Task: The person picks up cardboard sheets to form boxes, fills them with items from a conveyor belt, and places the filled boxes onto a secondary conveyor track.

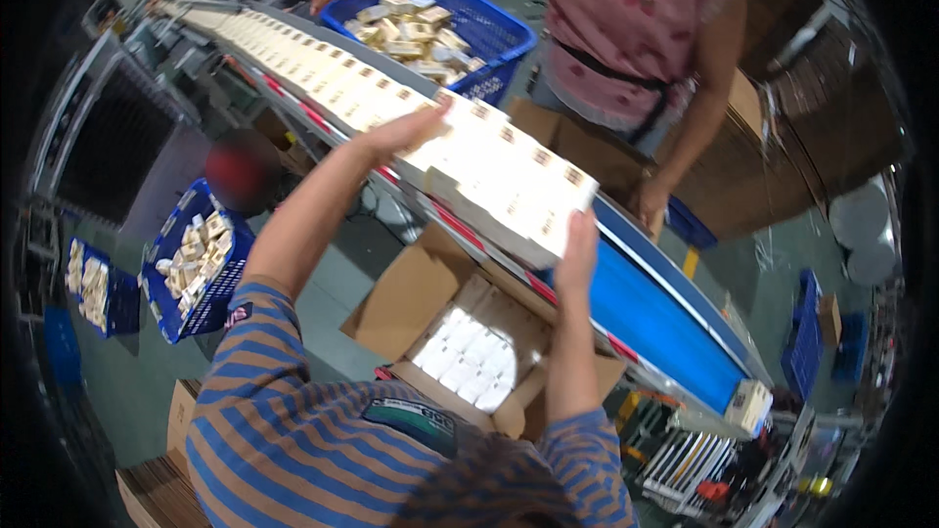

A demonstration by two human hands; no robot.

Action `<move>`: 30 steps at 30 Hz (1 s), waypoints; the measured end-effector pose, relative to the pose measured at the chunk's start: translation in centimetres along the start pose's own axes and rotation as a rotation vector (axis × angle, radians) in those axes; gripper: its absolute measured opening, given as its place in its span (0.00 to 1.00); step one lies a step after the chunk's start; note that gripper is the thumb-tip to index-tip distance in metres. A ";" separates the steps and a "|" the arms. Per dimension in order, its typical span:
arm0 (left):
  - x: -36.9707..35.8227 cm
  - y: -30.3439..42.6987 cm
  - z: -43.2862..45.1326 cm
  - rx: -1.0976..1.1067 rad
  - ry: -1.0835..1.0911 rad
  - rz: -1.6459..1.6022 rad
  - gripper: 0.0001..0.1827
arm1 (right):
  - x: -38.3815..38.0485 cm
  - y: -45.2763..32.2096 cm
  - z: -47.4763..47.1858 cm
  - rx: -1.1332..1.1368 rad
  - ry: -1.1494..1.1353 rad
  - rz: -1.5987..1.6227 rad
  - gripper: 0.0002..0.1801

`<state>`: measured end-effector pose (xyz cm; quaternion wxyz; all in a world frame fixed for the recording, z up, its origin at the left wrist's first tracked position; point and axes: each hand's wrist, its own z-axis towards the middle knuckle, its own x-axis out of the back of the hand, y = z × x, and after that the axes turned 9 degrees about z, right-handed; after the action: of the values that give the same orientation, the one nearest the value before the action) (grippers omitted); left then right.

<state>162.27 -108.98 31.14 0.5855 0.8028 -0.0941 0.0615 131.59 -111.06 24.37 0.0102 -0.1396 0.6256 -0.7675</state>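
Observation:
My left hand (412,133) is at the left end of a block of small pale cartons (506,176), and my right hand (577,253) presses flat on its right end. The cartons stand close together in rows, their tops bright with glare and bearing printed squares. The block is at the belt conveyor, partly over its near rail; whether its underside touches the belt cannot be told. Behind my left hand a long line of similar cartons (293,51) covers the belt. Below the block, an open cardboard box (418,282) holds rows of white cartons (466,359).
Bare blue belt (653,308) runs right to a lone carton (750,405) at its end. Across the conveyor stands a co-worker (623,37), one hand near a blue basket (506,51) of loose cartons. Another filled blue basket (194,271) is at left.

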 end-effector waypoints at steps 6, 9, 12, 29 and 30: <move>-6.6 -4.2 3.4 -0.094 -0.161 -0.490 0.41 | 7.7 3.8 -1.2 -0.496 -0.079 0.554 0.39; -11.5 -2.7 3.0 -0.205 -0.133 -0.364 0.38 | 12.1 9.3 -1.4 -0.485 0.159 0.732 0.41; -14.1 -1.5 2.1 -0.135 -0.167 -0.492 0.39 | 15.0 10.0 -2.0 -0.446 0.192 0.747 0.41; -19.1 -24.0 -8.0 0.147 -0.208 0.977 0.27 | 12.4 8.8 -22.7 -0.656 -0.511 -0.511 0.26; -19.3 -20.2 -7.7 0.046 -0.133 1.271 0.24 | 11.1 4.9 -20.0 -0.579 -0.432 -0.547 0.24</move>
<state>148.09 -94.17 10.70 0.4104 0.6049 -0.5865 0.3489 115.62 -95.08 18.33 -0.1020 -0.4538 0.7381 -0.4888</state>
